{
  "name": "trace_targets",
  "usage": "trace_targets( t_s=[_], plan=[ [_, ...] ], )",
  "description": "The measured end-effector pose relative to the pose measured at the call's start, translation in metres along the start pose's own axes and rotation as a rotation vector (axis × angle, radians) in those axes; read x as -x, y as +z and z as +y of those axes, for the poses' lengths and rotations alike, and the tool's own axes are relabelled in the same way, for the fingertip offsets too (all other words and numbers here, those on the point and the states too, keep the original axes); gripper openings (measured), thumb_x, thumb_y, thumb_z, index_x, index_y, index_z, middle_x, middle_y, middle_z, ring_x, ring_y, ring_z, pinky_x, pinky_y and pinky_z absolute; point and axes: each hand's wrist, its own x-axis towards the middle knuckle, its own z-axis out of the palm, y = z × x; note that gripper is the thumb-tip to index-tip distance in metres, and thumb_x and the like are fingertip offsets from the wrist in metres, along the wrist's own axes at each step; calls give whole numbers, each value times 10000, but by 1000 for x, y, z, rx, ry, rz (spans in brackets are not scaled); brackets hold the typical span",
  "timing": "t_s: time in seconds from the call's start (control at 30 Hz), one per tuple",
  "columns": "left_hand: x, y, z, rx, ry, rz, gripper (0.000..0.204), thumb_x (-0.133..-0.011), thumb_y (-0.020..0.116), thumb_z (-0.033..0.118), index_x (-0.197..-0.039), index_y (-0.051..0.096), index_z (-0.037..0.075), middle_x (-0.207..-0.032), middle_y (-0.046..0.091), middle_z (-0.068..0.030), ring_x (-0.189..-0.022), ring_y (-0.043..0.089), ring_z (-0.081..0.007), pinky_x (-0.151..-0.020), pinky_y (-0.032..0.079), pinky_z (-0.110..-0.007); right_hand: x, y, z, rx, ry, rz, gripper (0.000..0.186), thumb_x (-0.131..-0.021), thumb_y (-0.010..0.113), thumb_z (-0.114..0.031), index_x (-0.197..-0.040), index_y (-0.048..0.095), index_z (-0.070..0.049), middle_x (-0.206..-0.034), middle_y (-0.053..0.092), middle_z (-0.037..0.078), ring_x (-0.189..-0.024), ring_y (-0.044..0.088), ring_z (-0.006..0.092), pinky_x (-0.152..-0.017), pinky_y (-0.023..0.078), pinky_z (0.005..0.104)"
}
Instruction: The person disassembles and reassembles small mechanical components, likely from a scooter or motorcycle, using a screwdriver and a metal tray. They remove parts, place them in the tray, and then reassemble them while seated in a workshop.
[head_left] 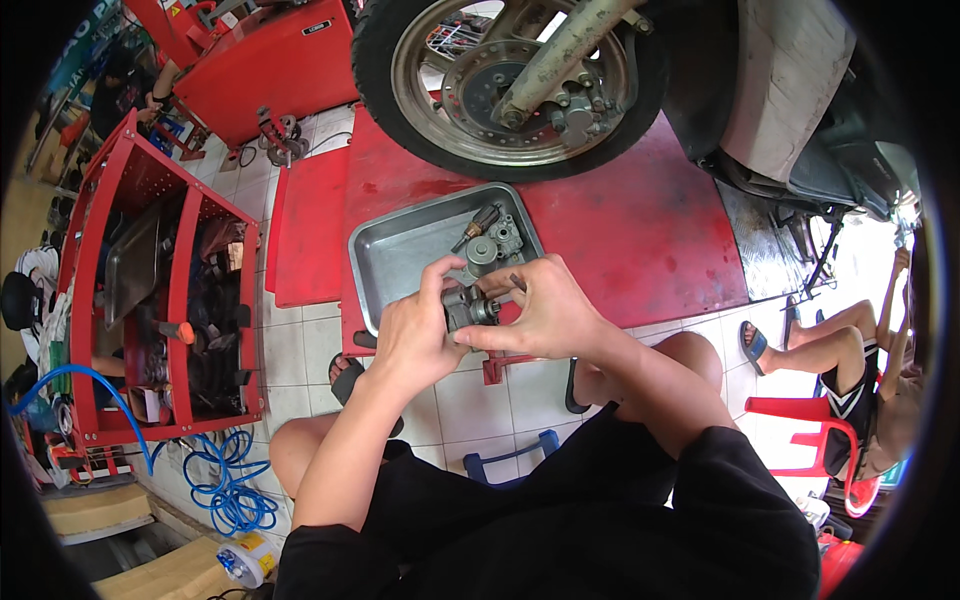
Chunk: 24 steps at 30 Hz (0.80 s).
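Both hands hold one small grey metal engine part [466, 306] over the near edge of a metal tray [400, 250]. My left hand [418, 335] grips it from the left, thumb up along its side. From the right, my right hand [540, 315] pinches it with fingers on top. Inside the tray lie more grey metal parts [492, 238] and a short tool with a dark handle [478, 225]. The tray rests on a red lift platform [620, 230].
A motorcycle front wheel [500, 85] with brake disc stands on the platform just beyond the tray. At left stands a red tool cart [160, 300] full of tools, with a blue hose [225, 480] below it. On a red chair [810, 440] at right sits another person [850, 360].
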Motion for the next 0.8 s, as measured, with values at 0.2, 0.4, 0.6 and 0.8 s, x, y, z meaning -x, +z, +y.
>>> trace_targets(
  t_s=[0.2, 0.4, 0.6, 0.8],
  plan=[
    [10, -38, -47, -75, -241, 229, 1000, -656, 954, 77, -1484, 399, 159, -1022, 734, -132, -909, 750, -335, -825, 599, -421, 8, -82, 13, -422, 137, 275, 523, -842, 872, -244, -1143, 704, 150, -907, 775, 144, -820, 725, 125, -740, 579, 295],
    [20, -68, -83, 330, -214, 635, 897, -691, 962, 64, -1428, 452, 45, -955, 717, -72, -898, 723, -175, -845, 574, -323, -10, -51, 17, 11, 214, 144, 611, -772, 915, -346, -1066, 720, 153, -889, 771, 155, -815, 728, 162, -762, 569, 318],
    [13, -89, -73, 810, -355, 818, 872, -710, 982, 94, -1388, 458, -67, -990, 711, -80, -890, 700, -133, -812, 568, -273, -51, 17, 5, 480, -14, 121, 660, -693, 908, -476, -1055, 779, 61, -934, 762, 249, -897, 761, 356, -855, 593, 415],
    [22, -105, -75, 985, -411, 886, 844, -719, 971, 77, -1365, 453, -84, -996, 732, -125, -840, 697, -149, -743, 567, -279, -153, 85, -1, 954, 76, -204, 591, -729, 841, -511, -1034, 785, -8, -1095, 762, 214, -1028, 746, 362, -913, 599, 472]
  ],
)
